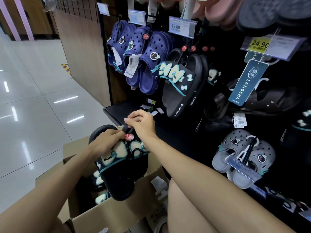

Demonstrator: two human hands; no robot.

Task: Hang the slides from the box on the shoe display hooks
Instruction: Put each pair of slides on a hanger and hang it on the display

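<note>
My left hand (105,143) grips the black slides (116,167) over the open cardboard box (107,214); right-hand fingers (134,118) pinch their black hanger (126,128). More slides lie in the box. Hung slides (183,84) and navy clogs (143,56) fill the dark display rack ahead. Glossy tiled floor (33,98) at left.

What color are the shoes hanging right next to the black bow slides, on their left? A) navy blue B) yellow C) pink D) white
A: the clogs hanging just left of the hung black bow slides on the display are navy blue, dotted with holes and small charms.
</note>
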